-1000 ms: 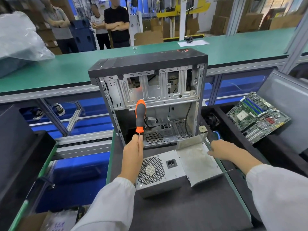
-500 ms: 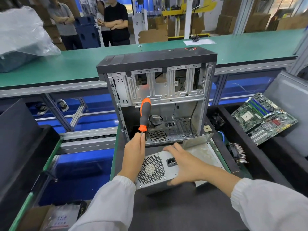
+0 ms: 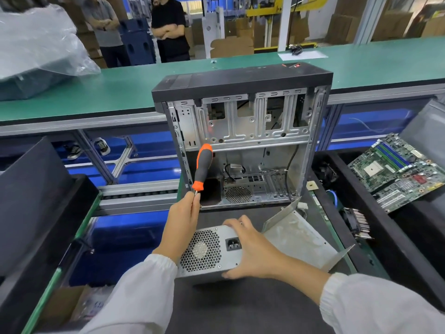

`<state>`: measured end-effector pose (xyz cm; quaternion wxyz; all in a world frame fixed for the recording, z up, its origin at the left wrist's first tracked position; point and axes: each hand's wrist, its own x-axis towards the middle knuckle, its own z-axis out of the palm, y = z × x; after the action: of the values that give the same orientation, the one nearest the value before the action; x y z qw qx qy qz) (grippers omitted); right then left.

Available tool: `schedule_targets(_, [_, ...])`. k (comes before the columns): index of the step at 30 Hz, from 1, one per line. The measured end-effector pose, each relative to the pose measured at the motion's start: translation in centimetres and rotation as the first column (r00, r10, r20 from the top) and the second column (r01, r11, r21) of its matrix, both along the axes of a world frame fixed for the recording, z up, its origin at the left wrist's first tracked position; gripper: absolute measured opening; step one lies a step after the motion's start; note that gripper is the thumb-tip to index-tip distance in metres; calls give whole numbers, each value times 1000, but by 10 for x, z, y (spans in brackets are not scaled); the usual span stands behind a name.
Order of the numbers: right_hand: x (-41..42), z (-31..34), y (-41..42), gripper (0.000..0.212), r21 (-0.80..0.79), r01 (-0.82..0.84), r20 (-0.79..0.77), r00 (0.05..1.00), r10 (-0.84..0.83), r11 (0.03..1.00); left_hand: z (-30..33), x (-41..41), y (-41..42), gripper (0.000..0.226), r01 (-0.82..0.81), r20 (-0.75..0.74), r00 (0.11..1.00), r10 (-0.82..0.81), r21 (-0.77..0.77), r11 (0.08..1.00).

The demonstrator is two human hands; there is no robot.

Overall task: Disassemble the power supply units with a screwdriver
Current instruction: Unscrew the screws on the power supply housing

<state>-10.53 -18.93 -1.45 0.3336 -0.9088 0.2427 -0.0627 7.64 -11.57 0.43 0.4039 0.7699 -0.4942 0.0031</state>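
One view only, from a camera on the person's head, looking forward and down across the work mat (image 3: 240, 309). Both forearms reach into frame from the bottom edge, close below the lens. The open case (image 3: 243, 138) stands ahead at mid-frame; the green bench (image 3: 96, 92) lies beyond it.

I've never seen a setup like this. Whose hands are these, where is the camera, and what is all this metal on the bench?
There is no robot here: a person in white sleeves is working, and the single camera sits on their head, looking forward and down. The left hand grips an orange and grey screwdriver by its shaft, handle pointing up. The right hand holds a silver power supply unit, the box with the round fan grille, lying on the dark work mat. Beside it lies a bent metal cover. Behind stands an opened computer case. To the right, a green motherboard lies in a bin.
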Motion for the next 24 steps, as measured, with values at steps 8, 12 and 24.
schedule_targets(8, [-8,17,-45,62,116,-89,28,996,86,989,-6,3,-13,30,-12,33,999,9,113,994])
schedule_targets(12, [-34,26,-108,52,-368,-147,-321,947,23,918,-8,7,-12,30,-34,-10,999,35,104,994])
schedule_targets(24, [-74,17,-146,17,-516,-86,-658,677,-330,852,-10,7,-13,28,-31,44,999,25,133,991])
